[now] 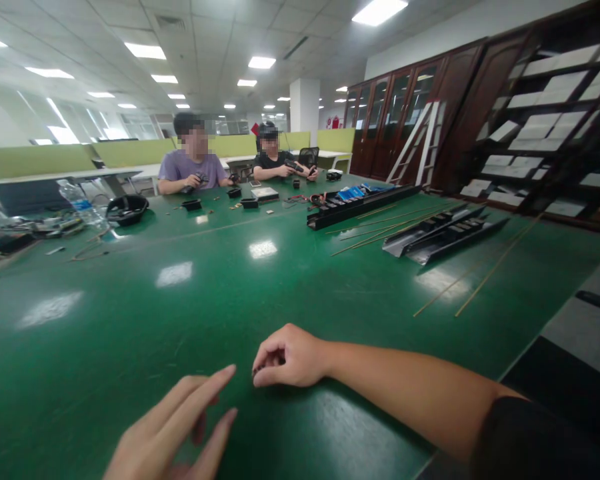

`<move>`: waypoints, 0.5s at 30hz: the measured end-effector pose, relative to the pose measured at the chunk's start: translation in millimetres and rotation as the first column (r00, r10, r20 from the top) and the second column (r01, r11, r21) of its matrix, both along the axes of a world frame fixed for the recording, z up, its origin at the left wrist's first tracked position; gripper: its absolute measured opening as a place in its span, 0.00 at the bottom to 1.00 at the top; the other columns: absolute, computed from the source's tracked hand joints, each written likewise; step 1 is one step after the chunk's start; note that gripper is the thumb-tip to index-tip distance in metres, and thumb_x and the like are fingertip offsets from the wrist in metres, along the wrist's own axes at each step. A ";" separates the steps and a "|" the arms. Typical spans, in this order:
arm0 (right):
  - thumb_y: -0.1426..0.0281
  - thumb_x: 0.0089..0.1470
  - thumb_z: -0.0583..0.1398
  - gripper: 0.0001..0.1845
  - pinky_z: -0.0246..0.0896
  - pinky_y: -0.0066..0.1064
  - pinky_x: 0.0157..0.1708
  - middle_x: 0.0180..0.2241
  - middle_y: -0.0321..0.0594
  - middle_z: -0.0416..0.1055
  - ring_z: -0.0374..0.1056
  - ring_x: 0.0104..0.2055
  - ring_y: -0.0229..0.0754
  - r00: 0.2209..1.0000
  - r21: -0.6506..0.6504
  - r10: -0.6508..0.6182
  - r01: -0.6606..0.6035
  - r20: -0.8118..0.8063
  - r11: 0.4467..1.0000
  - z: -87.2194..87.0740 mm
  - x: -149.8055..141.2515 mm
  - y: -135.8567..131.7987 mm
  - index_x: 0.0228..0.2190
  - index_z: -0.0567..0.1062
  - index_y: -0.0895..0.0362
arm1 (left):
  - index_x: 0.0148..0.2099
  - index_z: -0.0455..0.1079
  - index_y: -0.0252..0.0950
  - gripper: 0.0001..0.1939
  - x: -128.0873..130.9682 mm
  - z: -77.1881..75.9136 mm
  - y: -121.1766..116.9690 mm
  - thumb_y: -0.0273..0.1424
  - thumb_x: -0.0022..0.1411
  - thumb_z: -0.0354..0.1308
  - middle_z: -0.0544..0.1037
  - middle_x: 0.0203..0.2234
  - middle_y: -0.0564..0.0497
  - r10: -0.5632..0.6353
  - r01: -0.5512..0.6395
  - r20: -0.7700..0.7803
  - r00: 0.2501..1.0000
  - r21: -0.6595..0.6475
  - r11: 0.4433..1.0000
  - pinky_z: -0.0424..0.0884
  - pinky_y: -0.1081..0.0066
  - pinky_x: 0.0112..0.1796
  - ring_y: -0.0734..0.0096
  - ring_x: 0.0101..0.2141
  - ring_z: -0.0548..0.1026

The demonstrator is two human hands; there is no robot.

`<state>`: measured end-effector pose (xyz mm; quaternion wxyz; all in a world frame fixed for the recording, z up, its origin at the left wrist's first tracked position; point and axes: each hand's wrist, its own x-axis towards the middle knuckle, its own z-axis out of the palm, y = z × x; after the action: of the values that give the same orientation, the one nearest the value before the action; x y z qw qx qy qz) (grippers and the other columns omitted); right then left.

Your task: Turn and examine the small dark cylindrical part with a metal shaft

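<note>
My left hand (177,427) hovers over the near part of the green table (220,293), thumb and fingers apart, with nothing between them. Just right of its fingertips, my right hand (293,360) rests low at the tabletop with its fingers curled and thumb drawn in. A small dark bit shows at its fingertips; its kind is too small to make out. The two hands do not touch.
Black metal channels (430,243) and thin rods (500,267) lie at the right. A longer black channel (360,207) holds blue packets (353,193). Two people sit across the table, near small black trays (249,203). A plastic bottle (83,203) stands far left.
</note>
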<state>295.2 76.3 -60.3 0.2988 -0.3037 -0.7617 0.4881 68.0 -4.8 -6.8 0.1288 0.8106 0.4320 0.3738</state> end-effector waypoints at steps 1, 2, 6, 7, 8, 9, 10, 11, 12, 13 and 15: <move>0.59 0.50 0.68 0.17 0.58 0.23 0.26 0.24 0.34 0.70 0.62 0.25 0.32 0.999 0.007 0.039 -0.039 -0.023 0.999 0.6 0.5 0.3 0.35 0.81 0.61 | 0.56 0.69 0.44 0.19 6.2 -2.0 5.7 0.37 0.63 0.62 0.75 0.38 0.51 -0.056 0.055 -0.036 0.998 -0.012 0.998 0.75 0.74 0.34 0.74 0.30 0.74; 0.59 0.51 0.68 0.16 0.57 0.22 0.25 0.23 0.33 0.69 0.62 0.25 0.32 0.996 0.017 0.075 -0.074 -0.039 0.997 1.3 1.0 1.0 0.34 0.81 0.61 | 0.57 0.69 0.47 0.20 12.6 -4.5 12.0 0.34 0.63 0.61 0.75 0.37 0.53 -0.116 0.114 -0.069 0.991 -0.032 0.993 0.74 0.76 0.33 0.76 0.29 0.73; 0.59 0.50 0.68 0.17 0.56 0.22 0.24 0.22 0.32 0.68 0.61 0.24 0.31 0.986 -0.071 0.141 -0.147 -0.084 0.987 2.6 3.3 5.0 0.30 0.80 0.61 | 0.53 0.73 0.48 0.15 32.1 -14.6 34.3 0.28 0.65 0.57 0.73 0.32 0.54 -0.200 0.194 -0.049 0.979 -0.104 0.975 0.70 0.78 0.31 0.76 0.30 0.73; 0.58 0.50 0.68 0.17 0.56 0.22 0.24 0.22 0.32 0.69 0.62 0.23 0.31 0.985 -0.128 0.140 -0.153 -0.103 0.980 2.6 3.6 5.8 0.31 0.80 0.61 | 0.51 0.74 0.47 0.14 34.7 -16.3 37.5 0.29 0.65 0.58 0.73 0.30 0.55 -0.180 0.177 -0.016 0.984 -0.116 0.977 0.70 0.78 0.31 0.76 0.30 0.73; 0.57 0.50 0.67 0.18 0.58 0.22 0.24 0.23 0.33 0.70 0.63 0.23 0.31 0.983 -0.182 0.136 -0.157 -0.123 0.971 2.6 3.9 6.4 0.32 0.79 0.62 | 0.49 0.76 0.46 0.12 36.4 -17.3 39.4 0.29 0.64 0.59 0.73 0.29 0.55 -0.158 0.158 0.015 0.987 -0.129 0.979 0.70 0.78 0.31 0.76 0.29 0.73; 0.57 0.50 0.67 0.19 0.58 0.22 0.24 0.23 0.33 0.71 0.63 0.23 0.31 0.982 -0.224 0.130 -0.159 -0.138 0.962 2.6 4.2 6.5 0.33 0.79 0.62 | 0.46 0.77 0.45 0.10 37.1 -17.8 40.0 0.30 0.64 0.60 0.73 0.28 0.55 -0.141 0.145 0.039 0.989 -0.144 0.979 0.69 0.78 0.30 0.76 0.28 0.73; 0.56 0.50 0.67 0.20 0.59 0.22 0.24 0.24 0.34 0.71 0.64 0.23 0.31 0.982 -0.248 0.124 -0.157 -0.143 0.956 2.8 4.4 6.3 0.34 0.80 0.62 | 0.44 0.77 0.45 0.08 36.4 -17.7 39.3 0.31 0.64 0.60 0.73 0.28 0.55 -0.134 0.141 0.055 0.989 -0.161 0.977 0.70 0.78 0.30 0.76 0.29 0.73; 0.56 0.50 0.68 0.21 0.59 0.22 0.24 0.24 0.35 0.72 0.64 0.23 0.32 0.983 -0.257 0.120 -0.154 -0.141 0.954 3.1 4.7 5.9 0.34 0.80 0.63 | 0.43 0.78 0.45 0.06 33.8 -17.1 37.5 0.33 0.64 0.60 0.74 0.28 0.55 -0.133 0.143 0.066 0.989 -0.176 0.974 0.70 0.78 0.31 0.75 0.29 0.74; 0.55 0.49 0.68 0.22 0.60 0.23 0.25 0.24 0.35 0.72 0.65 0.24 0.32 0.984 -0.256 0.119 -0.150 -0.133 0.955 3.7 5.0 5.1 0.35 0.80 0.63 | 0.42 0.78 0.45 0.06 28.9 -16.2 34.6 0.35 0.64 0.60 0.75 0.29 0.55 -0.122 0.135 0.077 0.990 -0.186 0.973 0.71 0.78 0.32 0.75 0.30 0.75; 0.55 0.48 0.68 0.22 0.61 0.23 0.26 0.25 0.36 0.73 0.65 0.25 0.32 0.986 -0.249 0.118 -0.144 -0.118 0.958 4.4 5.3 4.2 0.36 0.80 0.63 | 0.42 0.78 0.44 0.07 21.3 -14.9 30.8 0.36 0.64 0.61 0.76 0.31 0.54 -0.092 0.107 0.087 0.992 -0.185 0.977 0.72 0.78 0.33 0.74 0.32 0.76; 0.56 0.46 0.70 0.23 0.62 0.23 0.29 0.26 0.37 0.74 0.66 0.26 0.33 0.990 -0.226 0.116 -0.132 -0.082 0.965 6.1 5.7 2.3 0.38 0.81 0.62 | 0.42 0.77 0.43 0.09 -2.3 -11.4 21.1 0.39 0.63 0.61 0.77 0.36 0.53 0.031 -0.015 0.110 0.993 -0.140 0.990 0.73 0.77 0.36 0.72 0.35 0.77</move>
<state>300.9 78.6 -54.2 0.2561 -0.2712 -0.7069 0.6010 65.7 16.3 -18.2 0.2049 0.7723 0.4584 0.3892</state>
